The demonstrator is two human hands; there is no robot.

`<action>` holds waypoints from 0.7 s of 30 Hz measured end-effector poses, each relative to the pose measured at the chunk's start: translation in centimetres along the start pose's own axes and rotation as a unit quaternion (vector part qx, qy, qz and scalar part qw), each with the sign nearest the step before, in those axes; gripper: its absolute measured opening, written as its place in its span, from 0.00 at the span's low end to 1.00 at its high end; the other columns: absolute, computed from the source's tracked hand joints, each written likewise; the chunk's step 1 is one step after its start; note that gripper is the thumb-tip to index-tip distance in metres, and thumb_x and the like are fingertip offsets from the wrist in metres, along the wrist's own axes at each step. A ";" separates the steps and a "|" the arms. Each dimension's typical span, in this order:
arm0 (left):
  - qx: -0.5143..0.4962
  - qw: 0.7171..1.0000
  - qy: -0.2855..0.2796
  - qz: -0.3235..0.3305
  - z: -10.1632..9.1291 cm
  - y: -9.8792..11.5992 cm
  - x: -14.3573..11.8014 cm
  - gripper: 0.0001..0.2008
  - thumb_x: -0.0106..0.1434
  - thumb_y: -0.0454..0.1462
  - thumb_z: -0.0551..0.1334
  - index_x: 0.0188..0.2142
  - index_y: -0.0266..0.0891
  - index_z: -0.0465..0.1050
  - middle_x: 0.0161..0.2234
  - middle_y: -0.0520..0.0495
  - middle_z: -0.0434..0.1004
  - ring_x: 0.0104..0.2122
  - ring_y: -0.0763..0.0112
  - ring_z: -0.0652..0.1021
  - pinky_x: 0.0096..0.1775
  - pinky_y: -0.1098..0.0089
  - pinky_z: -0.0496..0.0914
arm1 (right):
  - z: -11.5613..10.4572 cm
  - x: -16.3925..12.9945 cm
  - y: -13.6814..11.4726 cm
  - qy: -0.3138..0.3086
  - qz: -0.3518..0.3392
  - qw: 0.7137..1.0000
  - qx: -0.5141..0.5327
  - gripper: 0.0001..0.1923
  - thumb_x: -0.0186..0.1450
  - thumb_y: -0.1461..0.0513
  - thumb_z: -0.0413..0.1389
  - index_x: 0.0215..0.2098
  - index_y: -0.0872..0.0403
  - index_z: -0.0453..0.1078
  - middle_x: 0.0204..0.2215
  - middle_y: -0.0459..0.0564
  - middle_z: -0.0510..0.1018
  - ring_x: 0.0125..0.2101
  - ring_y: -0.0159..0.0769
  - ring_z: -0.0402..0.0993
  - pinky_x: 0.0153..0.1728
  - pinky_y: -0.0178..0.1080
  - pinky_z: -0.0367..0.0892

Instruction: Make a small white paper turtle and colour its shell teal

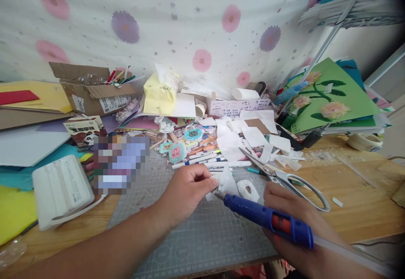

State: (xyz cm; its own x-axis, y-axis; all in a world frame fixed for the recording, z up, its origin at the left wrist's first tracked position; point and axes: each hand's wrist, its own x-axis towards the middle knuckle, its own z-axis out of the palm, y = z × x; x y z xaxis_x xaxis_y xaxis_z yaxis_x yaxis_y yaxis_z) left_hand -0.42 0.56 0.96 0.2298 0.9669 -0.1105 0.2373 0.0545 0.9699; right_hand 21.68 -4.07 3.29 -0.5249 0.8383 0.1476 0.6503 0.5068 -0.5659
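My left hand (186, 188) pinches a small white paper piece (225, 183) over a grey cutting mat (202, 228). In my right hand (294, 220) is a blue glue gun (268, 219), gripped around its body, with a clear glue stick trailing from its back end. The gun's nozzle points left and touches the lower edge of the white piece. A white round cut-out (248, 189) lies on the mat just right of the nozzle. Scissors (281, 178) with pale handles lie on the wooden table beside my right hand.
Paper scraps, pens and small round crafts (177, 151) pile up behind the mat. A white device (61, 188) sits at left near a cardboard box (95, 89). A green flower card (332, 97) leans at right, and a tape roll (363, 141) beyond it.
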 end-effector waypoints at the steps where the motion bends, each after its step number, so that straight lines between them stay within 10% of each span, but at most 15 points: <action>1: 0.005 1.000 -0.002 0.001 0.0 0.0 0.0 0.12 0.54 0.38 0.62 0.18 0.37 0.64 0.16 0.58 0.58 0.20 0.77 0.60 0.24 0.73 0.53 | 0.1 0.0 0.1 -0.012 0.001 1.000 -0.006 0.09 0.50 0.72 0.51 0.24 0.51 0.63 0.26 0.44 0.68 0.25 0.32 0.67 0.24 0.33 0.63; 21: -0.202 0.974 -0.013 -0.104 0.3 0.1 -0.2 0.10 0.50 0.36 0.64 0.17 0.37 0.66 0.15 0.54 0.67 0.19 0.76 0.67 0.23 0.74 0.60 | -0.4 0.2 0.4 -0.022 0.082 0.992 0.098 0.04 0.56 0.67 0.50 0.27 0.52 0.62 0.27 0.44 0.67 0.28 0.36 0.68 0.29 0.36 0.64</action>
State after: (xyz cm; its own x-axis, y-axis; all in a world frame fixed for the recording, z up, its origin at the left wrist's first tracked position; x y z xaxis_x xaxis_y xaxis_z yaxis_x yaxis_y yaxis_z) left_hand -0.19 0.27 1.00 0.2419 0.9181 -0.3140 -0.1082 0.3471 0.9316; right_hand 22.07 -3.67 3.45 -0.4481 0.8939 0.0074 0.6113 0.3124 -0.7272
